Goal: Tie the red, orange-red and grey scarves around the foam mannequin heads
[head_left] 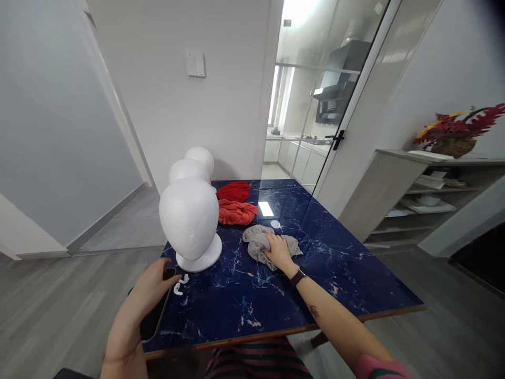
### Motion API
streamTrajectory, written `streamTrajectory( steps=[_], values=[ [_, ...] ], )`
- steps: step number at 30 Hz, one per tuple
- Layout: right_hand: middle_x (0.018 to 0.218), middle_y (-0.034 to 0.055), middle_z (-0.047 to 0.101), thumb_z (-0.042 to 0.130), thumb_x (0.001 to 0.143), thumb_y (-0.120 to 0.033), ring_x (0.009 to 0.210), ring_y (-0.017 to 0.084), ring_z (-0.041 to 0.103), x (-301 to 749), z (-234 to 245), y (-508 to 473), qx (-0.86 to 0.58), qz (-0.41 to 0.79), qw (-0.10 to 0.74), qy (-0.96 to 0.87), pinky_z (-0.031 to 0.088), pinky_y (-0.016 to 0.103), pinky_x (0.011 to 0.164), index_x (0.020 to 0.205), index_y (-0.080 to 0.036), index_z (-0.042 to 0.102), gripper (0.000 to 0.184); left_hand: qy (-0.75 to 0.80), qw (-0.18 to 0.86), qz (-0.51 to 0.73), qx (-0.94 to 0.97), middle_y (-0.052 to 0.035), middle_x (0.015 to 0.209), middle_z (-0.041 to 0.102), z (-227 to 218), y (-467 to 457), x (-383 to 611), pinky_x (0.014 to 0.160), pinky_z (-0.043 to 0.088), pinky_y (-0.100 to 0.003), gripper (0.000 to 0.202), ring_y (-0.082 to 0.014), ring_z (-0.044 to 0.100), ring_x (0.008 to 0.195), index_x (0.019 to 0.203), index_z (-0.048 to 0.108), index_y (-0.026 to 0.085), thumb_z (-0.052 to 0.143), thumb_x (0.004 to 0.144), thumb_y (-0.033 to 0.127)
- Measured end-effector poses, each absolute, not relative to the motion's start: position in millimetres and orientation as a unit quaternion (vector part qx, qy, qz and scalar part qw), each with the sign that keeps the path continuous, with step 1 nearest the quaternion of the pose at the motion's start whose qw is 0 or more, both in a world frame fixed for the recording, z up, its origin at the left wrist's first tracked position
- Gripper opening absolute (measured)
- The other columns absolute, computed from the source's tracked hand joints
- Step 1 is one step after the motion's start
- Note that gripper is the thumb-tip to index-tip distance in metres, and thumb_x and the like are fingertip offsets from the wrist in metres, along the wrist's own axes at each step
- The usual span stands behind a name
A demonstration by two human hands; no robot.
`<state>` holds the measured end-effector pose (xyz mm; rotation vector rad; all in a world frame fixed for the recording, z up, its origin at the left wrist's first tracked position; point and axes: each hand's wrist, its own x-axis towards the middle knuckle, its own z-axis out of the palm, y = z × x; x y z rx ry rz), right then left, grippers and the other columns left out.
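My right hand (279, 253) is closed on a crumpled grey cloth (257, 241) that lies on the dark blue marbled table (221, 310). My left hand (152, 284), thumb and fingers apart, is over a black phone (155, 318) at the table's left edge and covers part of it. Just beyond that hand stands a white foam mannequin head (189, 218) on a round base. Two more such heads, a middle one (187, 169) and a far one (201, 156), are lined up behind it, partly hidden.
An orange-red cloth (236, 212) and a red cloth (235, 190) lie beside the heads. Small white pieces (180, 284) lie near the phone. A glass door (311, 95) is behind the table, and a shelf unit (418, 195) stands on the right.
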<state>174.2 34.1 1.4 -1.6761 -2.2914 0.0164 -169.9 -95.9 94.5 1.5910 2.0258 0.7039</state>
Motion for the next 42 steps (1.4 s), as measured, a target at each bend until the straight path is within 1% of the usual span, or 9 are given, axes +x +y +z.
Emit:
streamTrajectory(
  steps=[2, 6, 13, 17, 27, 33, 36, 39, 42],
  values=[
    [0.118, 0.0099, 0.057, 0.054, 0.078, -0.021, 0.104, 0.026, 0.049, 173.7, 0.3, 35.1, -0.585, 0.005, 0.155, -0.796, 0.035, 0.034, 0.084, 0.126, -0.018, 0.049, 0.048, 0.66, 0.314, 0.226, 0.643, -0.0087, 0.095, 0.066, 107.2, -114.9, -146.1, 0.081, 0.048, -0.037, 0.033, -0.0254, 0.062, 0.091, 0.096, 0.058, 0.017, 0.052, 0.08, 0.044],
    [0.119, 0.0101, 0.057, 0.055, 0.079, -0.022, 0.105, 0.025, 0.05, 174.9, -1.9, 36.0, -0.584, 0.001, 0.153, -0.797, 0.035, 0.034, 0.085, 0.126, -0.018, 0.049, 0.047, 0.442, 0.368, 0.231, 0.785, -0.0003, 0.083, 0.065, 107.7, -103.6, -58.0, 0.07, 0.045, -0.025, 0.018, -0.0144, 0.059, 0.076, 0.085, 0.06, 0.019, 0.048, 0.086, 0.034],
    [0.128, 0.0109, 0.053, 0.043, 0.087, -0.016, 0.113, 0.025, 0.046, 169.0, -11.4, 40.4, -0.501, -0.01, 0.133, -0.855, 0.037, 0.036, 0.089, 0.128, -0.018, 0.048, 0.042, 0.36, 0.009, 0.294, 0.885, -0.0065, 0.082, 0.06, 29.2, -26.7, 38.2, 0.069, 0.043, -0.03, 0.021, -0.0173, 0.055, 0.075, 0.084, 0.056, 0.014, 0.035, 0.089, 0.016],
    [0.129, 0.0093, 0.053, 0.039, 0.088, -0.014, 0.114, 0.026, 0.047, 146.1, -20.7, 50.6, -0.461, -0.033, 0.129, -0.878, 0.039, 0.04, 0.089, 0.129, -0.023, 0.048, 0.043, 0.325, -0.083, 0.315, 0.888, -0.0068, 0.08, 0.059, 3.9, -23.0, 36.1, 0.066, 0.044, -0.031, 0.016, -0.0183, 0.054, 0.073, 0.086, 0.055, 0.014, 0.039, 0.085, 0.013],
    [0.137, 0.0083, 0.045, 0.042, 0.087, -0.017, 0.123, 0.02, 0.041, 144.0, -7.6, 46.5, -0.41, 0.025, 0.251, -0.876, 0.032, 0.039, 0.103, 0.137, -0.024, 0.038, 0.05, 0.381, 0.084, 0.342, 0.855, -0.0058, 0.093, 0.055, 7.7, -27.9, 26.6, 0.069, 0.046, -0.026, 0.018, -0.0146, 0.056, 0.076, 0.094, 0.052, 0.016, 0.037, 0.086, 0.01],
    [0.144, 0.01, 0.036, 0.045, 0.085, -0.02, 0.136, 0.022, 0.027, 160.8, -0.9, 34.3, -0.382, 0.101, 0.304, -0.867, 0.017, 0.047, 0.112, 0.142, -0.021, 0.026, 0.061, 0.344, 0.098, 0.321, 0.877, -0.0049, 0.092, 0.055, 13.0, -32.2, 27.5, 0.07, 0.046, -0.026, 0.022, -0.0136, 0.055, 0.076, 0.1, 0.052, 0.017, 0.038, 0.084, 0.009],
    [0.142, 0.0118, 0.038, 0.056, 0.082, -0.031, 0.134, 0.024, 0.03, 162.8, 2.4, 34.1, -0.334, 0.116, 0.334, -0.874, 0.016, 0.049, 0.113, 0.141, -0.02, 0.028, 0.066, 0.331, 0.065, 0.309, 0.89, -0.0054, 0.091, 0.056, 14.3, -34.6, 27.7, 0.071, 0.046, -0.028, 0.023, -0.0151, 0.055, 0.077, 0.101, 0.052, 0.017, 0.039, 0.083, 0.009],
    [0.128, 0.011, 0.052, 0.063, 0.078, -0.038, 0.121, 0.024, 0.046, 160.2, 7.8, 32.1, -0.316, 0.124, 0.394, -0.854, 0.028, 0.047, 0.108, 0.132, -0.021, 0.042, 0.061, 0.305, 0.028, 0.294, 0.905, -0.0061, 0.09, 0.058, 14.8, -36.4, 27.0, 0.073, 0.046, -0.03, 0.024, -0.0174, 0.056, 0.081, 0.102, 0.052, 0.017, 0.039, 0.083, 0.009],
    [0.098, 0.0065, 0.063, 0.061, 0.08, -0.035, 0.09, 0.019, 0.06, 157.0, 12.3, 29.2, -0.335, 0.149, 0.459, -0.809, 0.047, 0.035, 0.086, 0.117, -0.02, 0.053, 0.041, 0.287, 0.025, 0.29, 0.913, -0.0068, 0.092, 0.059, 16.8, -37.8, 25.7, 0.073, 0.048, -0.029, 0.028, -0.0176, 0.058, 0.084, 0.107, 0.051, 0.017, 0.038, 0.084, 0.009]
  ],
)
